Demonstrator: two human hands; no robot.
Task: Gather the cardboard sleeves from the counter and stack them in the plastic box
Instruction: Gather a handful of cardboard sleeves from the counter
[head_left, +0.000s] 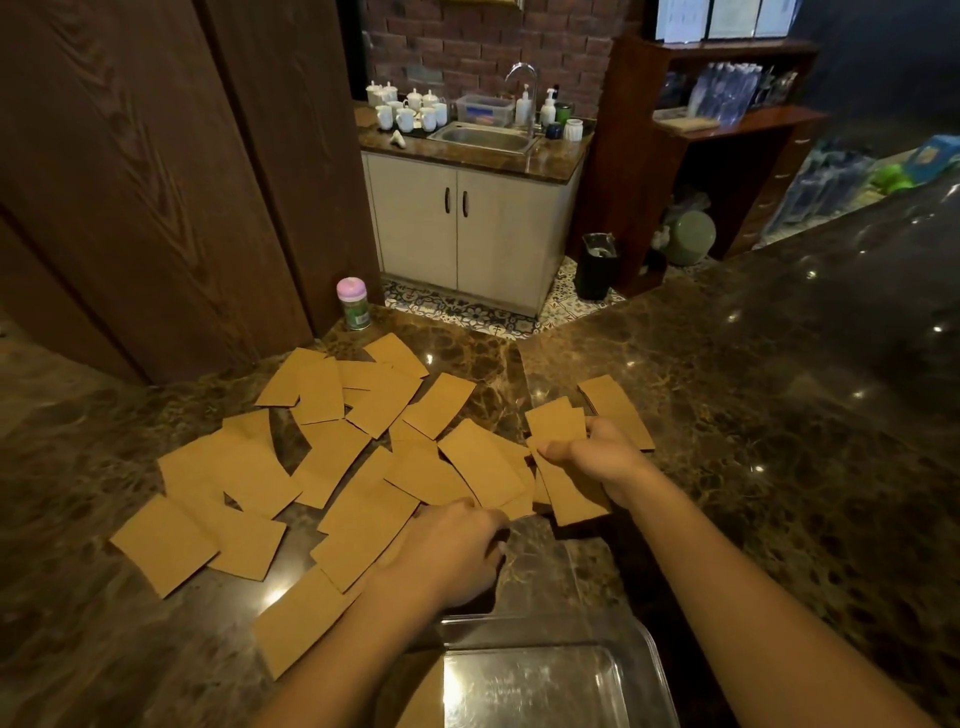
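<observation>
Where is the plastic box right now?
The clear plastic box sits at the bottom centre of the head view, on the counter between the forearms, nearer than the scattered sleeves.

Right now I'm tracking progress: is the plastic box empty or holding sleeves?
Empty: the plastic box shows a bare clear bottom; the cardboard sleeves lie on the counter.

Most cardboard sleeves (332, 467) lie on the counter (727, 415) left of the left hand (452, 551) and beyond it. The plastic box (545, 675) sits just nearer than both hands; a jar (353, 304) stands far beyond.
</observation>
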